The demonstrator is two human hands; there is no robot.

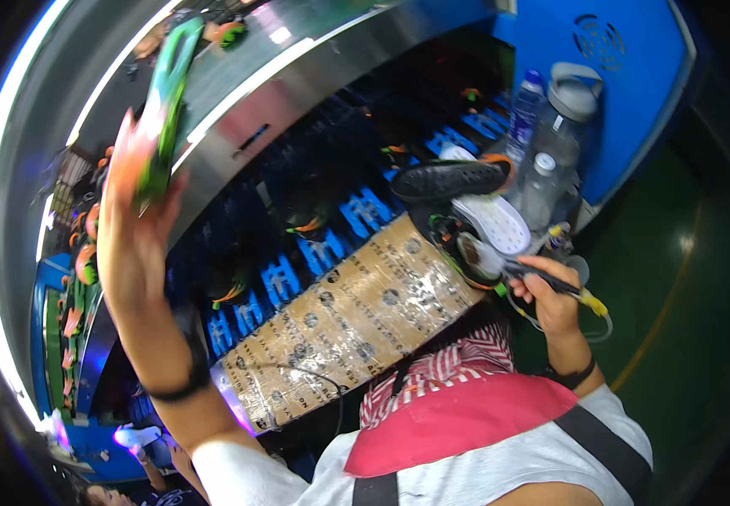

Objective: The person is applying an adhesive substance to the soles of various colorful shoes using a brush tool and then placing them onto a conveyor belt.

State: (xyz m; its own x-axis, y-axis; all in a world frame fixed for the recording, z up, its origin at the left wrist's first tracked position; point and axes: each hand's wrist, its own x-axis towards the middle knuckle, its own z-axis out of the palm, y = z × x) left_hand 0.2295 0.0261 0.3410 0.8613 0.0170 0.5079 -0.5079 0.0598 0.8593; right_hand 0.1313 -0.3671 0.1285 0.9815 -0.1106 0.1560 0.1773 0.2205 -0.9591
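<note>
Shoe piece (162,118), green and orange, blurred, aloft at upper left, pinched in the left hand's (135,228) fingers; right hand (557,299) fingers close around a black-handled tool (518,269), near the dark shoe (442,229) at the wrapped table's (331,320) right end; steady wrist, light grip and untangled yellow connector (592,304) seem wisest.

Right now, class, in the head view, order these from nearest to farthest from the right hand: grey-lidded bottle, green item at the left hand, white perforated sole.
1. White perforated sole, just upper left of the right hand.
2. Grey-lidded bottle, upper right.
3. Green item, upper left.
</note>
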